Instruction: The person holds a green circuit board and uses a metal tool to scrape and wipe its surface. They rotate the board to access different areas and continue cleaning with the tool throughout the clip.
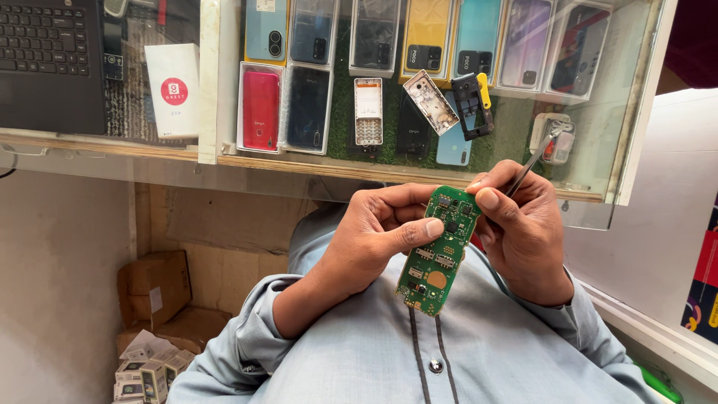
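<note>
A green circuit board [437, 251] from a small phone, its long axis running from the upper right down toward the lower left, is held above the lap of a person in a pale blue buttoned shirt [419, 344]. Behind and above it stretches a glass-topped desk [419, 173], a display case whose inside holds rows of phone back covers in teal, yellow, purple, red and dark blue, along with bare phone frames on a green mat. A black laptop [48, 63] sits on the desk at the far left, beside a white box [173, 88] with a red round mark. Cardboard boxes [155, 288] and small packages lie on the floor by the wall. The left hand [374, 236] is closed around the board from its left side, thumb pressed across the middle of its face, so this hand is the one carrying it. The right hand [520, 232] is closed in a pinch on slim metal tweezers [532, 158], whose shaft slants up and right while the working end dips behind the thumb at the board's top edge; the tips themselves cannot be seen.
</note>
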